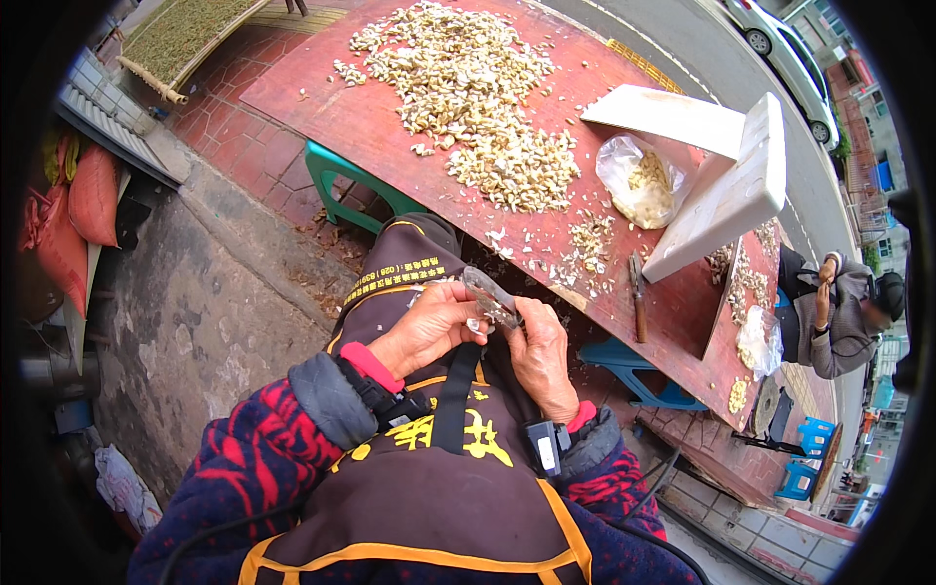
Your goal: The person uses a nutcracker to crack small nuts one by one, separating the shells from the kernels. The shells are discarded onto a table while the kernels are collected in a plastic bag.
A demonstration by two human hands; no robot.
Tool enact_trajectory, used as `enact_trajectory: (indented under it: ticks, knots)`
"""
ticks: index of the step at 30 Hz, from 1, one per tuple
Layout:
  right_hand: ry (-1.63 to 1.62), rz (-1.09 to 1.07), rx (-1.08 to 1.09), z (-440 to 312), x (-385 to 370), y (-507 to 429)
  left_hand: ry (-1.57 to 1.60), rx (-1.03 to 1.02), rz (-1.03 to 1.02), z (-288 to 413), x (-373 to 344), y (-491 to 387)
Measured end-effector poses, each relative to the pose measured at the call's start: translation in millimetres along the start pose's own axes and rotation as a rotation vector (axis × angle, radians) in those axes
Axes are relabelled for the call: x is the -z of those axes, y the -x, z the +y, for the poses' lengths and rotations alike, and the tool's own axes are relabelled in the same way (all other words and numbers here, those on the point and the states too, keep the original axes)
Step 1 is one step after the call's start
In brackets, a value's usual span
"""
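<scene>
Over the dark apron (439,504) on my lap, my left hand (424,329) and my right hand (541,351) hold a small round, glossy object (491,296) between them. It is partly see-through with a dark edge, and I cannot tell exactly what it is. At my left fingertips is a scrap of white peel (479,327). Ahead, on the red wooden table (322,80), lies a large heap of what look like unpeeled garlic cloves (475,80). Nearer to me are loose peeled cloves and skins (589,241).
On the table are a clear bag of peeled cloves (643,183), a white foam panel (724,190) and a wooden-handled tool (638,300). Green (351,183) and blue (643,369) plastic stools stand under its edge. Another person (833,314) is at the right. Red sacks (69,227) are at the left.
</scene>
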State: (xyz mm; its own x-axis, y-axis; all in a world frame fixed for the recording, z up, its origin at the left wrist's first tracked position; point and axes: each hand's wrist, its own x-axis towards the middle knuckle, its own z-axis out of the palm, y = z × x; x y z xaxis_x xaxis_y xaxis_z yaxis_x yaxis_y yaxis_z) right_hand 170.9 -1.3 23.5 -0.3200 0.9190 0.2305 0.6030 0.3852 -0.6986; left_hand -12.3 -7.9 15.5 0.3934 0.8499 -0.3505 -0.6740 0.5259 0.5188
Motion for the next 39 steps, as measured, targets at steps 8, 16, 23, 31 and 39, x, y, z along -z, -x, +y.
enact_trajectory:
  ticks: [8, 16, 23, 31, 39]
  knots:
    - [-0.835, -0.186, -0.632, 10.5, 8.4, 2.5, -0.062, 0.046, 0.053, 3.3, -9.7, 2.0]
    - [-1.002, -0.262, -0.618, -11.2, 21.0, -10.4, -0.210, 0.061, 0.044, 1.1, -7.1, 1.8]
    - [-0.782, -0.341, -0.552, -13.2, 31.3, -13.6, -0.222, 0.160, 0.018, -2.6, -0.2, 1.9]
    - [-0.983, -0.305, -0.737, 1.4, 17.5, -9.3, -0.415, 0.058, -0.003, 0.8, -4.9, -0.8]
    - [-0.957, -0.303, -0.763, -0.2, 16.7, -11.2, -1.445, -0.642, -0.020, 2.6, -15.3, 0.2]
